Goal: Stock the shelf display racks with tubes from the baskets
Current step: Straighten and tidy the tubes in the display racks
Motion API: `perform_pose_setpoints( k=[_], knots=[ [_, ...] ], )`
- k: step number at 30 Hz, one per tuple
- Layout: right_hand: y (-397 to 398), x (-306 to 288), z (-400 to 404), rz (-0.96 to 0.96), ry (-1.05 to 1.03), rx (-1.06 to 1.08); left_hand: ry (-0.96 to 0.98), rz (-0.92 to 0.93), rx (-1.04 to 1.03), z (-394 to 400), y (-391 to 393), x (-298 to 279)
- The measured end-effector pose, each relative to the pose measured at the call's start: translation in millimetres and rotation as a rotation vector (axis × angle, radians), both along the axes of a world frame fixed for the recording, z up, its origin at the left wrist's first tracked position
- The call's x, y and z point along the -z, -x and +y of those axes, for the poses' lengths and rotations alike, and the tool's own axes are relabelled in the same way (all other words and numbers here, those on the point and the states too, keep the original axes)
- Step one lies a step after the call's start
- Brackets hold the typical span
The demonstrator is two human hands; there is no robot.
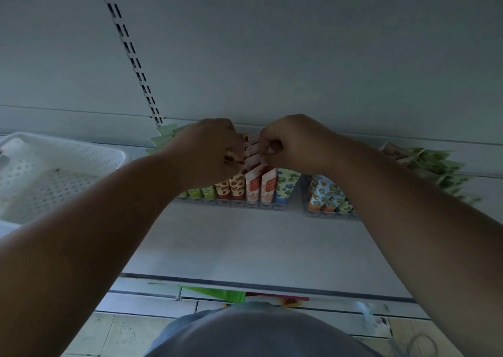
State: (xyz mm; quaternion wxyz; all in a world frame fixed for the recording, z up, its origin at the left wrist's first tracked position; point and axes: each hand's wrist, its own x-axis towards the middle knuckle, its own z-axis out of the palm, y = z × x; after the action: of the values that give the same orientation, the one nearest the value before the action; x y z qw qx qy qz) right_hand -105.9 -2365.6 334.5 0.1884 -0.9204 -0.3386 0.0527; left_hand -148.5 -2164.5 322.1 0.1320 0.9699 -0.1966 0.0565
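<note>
Both hands work at the rear of the left display rack, which stands on the shelf with its lanes of tubes upright, caps down. The right hand has its fingers curled and pinches the crimped top edges of the peach tubes stacked in the white-and-orange lanes. The left hand is curled over the strawberry tubes just beside them; whether it grips a tube or merely steadies the row cannot be told, since its fingers are hidden. A second rack with orange-print tubes stands just to the right, and a white perforated basket sits on the shelf well to the left; its contents are unclear. The step in hand appears to be seating or squaring a tube within its lane. To do this well, the operator should hold the tube by the flat crimp, keep it parallel with its neighbours, and press it straight down until the cap meets the lane floor. The adjacent row should be braced with the other hand so that it does not topple or cross into the wrong lane. Printed faces should point forward.
</note>
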Motion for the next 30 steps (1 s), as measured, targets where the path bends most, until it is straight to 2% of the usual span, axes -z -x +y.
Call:
perform_pose_setpoints(
  k=[6,10,15,22,26,30],
  knots=[
    [16.1,4.2,10.3,-0.001,0.069,0.076,-0.077,-0.010,0.071,-0.2,-3.8,3.3],
    [21.6,7.7,16.1,-0.047,0.069,0.163,-0.010,-0.015,0.144,2.2,-5.9,2.5],
    [27.4,14.9,22.4,-0.057,0.047,0.236,0.008,-0.004,0.139,0.8,-5.7,2.2],
    [24.8,9.5,2.4,-0.039,-0.048,0.257,-0.014,0.003,0.113,-9.2,-8.5,10.2],
    [25.1,9.6,-6.9,0.045,0.044,0.213,-0.007,-0.013,0.104,-10.8,-9.8,11.6],
    [20.5,14.4,-4.7,0.007,0.067,0.193,0.012,-0.007,0.110,-12.9,-8.7,11.6]
  ],
)
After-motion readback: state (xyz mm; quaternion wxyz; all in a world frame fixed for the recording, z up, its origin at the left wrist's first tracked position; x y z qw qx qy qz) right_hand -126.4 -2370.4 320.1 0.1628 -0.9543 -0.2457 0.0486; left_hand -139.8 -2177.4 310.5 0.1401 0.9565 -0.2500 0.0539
